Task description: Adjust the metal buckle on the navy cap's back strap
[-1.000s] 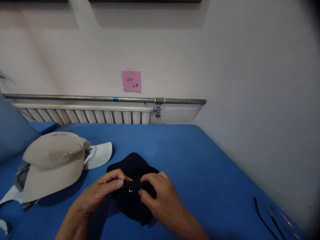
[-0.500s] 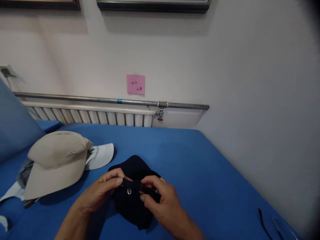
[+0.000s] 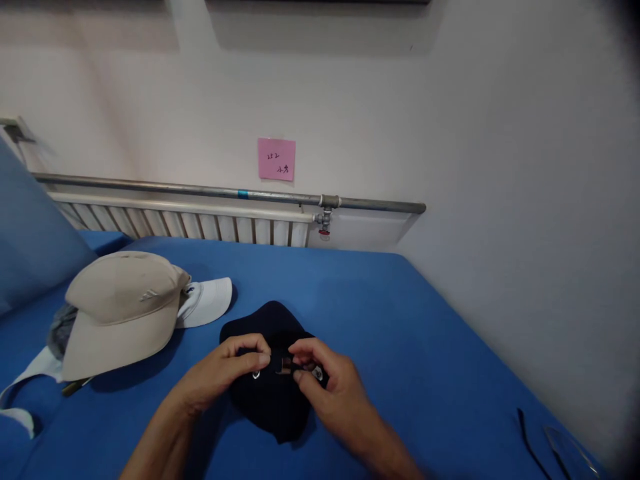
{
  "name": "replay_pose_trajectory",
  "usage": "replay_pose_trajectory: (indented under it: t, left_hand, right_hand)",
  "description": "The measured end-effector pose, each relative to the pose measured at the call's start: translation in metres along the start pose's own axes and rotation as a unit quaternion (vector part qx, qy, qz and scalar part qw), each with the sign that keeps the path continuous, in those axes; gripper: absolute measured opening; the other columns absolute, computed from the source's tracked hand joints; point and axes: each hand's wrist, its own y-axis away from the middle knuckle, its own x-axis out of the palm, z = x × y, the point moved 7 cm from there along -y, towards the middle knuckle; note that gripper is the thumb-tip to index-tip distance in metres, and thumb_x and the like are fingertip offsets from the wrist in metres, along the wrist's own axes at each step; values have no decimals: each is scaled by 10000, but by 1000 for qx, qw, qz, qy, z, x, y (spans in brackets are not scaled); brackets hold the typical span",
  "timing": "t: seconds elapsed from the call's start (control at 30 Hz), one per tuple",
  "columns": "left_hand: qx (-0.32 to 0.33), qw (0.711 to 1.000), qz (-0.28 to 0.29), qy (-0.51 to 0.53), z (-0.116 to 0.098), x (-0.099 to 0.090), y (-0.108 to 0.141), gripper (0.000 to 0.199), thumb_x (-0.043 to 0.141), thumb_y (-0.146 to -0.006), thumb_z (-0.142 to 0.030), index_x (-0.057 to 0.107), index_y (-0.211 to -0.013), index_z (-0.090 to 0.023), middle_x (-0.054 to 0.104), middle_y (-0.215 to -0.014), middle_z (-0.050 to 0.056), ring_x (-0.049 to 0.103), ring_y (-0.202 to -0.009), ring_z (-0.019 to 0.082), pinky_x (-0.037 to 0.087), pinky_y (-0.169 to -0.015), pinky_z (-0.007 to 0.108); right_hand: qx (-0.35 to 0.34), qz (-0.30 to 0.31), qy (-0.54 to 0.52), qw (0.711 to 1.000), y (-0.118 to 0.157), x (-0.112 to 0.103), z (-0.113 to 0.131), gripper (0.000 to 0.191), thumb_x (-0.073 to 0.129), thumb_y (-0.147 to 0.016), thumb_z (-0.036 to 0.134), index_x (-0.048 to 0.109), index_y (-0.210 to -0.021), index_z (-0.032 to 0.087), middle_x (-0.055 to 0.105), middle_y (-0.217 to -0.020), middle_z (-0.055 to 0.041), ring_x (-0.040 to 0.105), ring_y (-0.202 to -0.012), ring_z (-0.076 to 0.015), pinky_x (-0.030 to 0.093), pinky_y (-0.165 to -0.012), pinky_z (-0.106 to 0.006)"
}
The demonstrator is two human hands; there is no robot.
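Note:
A black cap (image 3: 273,407) lies on the blue surface in front of me, its back strap and opening between my hands. My left hand (image 3: 225,367) pinches the strap on the left, thumb against forefinger, beside a shiny metal eyelet (image 3: 257,375). From the right, my right hand (image 3: 330,380) grips the strap between thumb and fingers. A small metal buckle (image 3: 286,366) shows on the strap between the two hands. Part of the strap is hidden behind the right fingers.
A beige cap (image 3: 123,307) sits at the left on top of other hats, with a white cap (image 3: 207,301) jutting out beside it. Glasses (image 3: 555,447) lie at the lower right. A radiator (image 3: 190,223) and pipe run along the wall behind the blue surface (image 3: 400,347).
My left hand has slid right along the strap, closer to the right hand. The buckle is now more exposed between them. The view has tipped slightly downward.

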Motion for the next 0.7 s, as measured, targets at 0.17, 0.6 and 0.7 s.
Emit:
replay_pose_trajectory:
  t: [0.17,0.6,0.7]
  left_hand:
    - [-5,998,-15,61,9,-8,0,250,701,-742,-379,586,-682,-166,465,-589,-44,336,-549,96,238,-527,218]
    - [-12,998,-8,63,6,-3,0,228,705,-756,-369,618,-705,-164,520,-601,-35,388,-543,94,289,-544,218]
    - [-17,1000,-1,20,4,0,1,230,692,-763,-375,612,-720,-164,473,-592,-47,346,-544,94,251,-531,221]
  right_hand:
    - [27,-3,-39,999,-2,-5,-1,236,543,-798,126,658,-971,237,649,-848,-9,613,-816,-153,498,-769,-309]
    - [42,27,-33,998,-3,-2,-3,143,532,-873,248,666,-907,210,640,-792,-5,575,-737,-139,450,-661,-264]
    - [50,69,-24,996,-2,5,0,190,515,-911,295,685,-915,210,647,-802,-4,565,-719,-133,423,-627,-252]
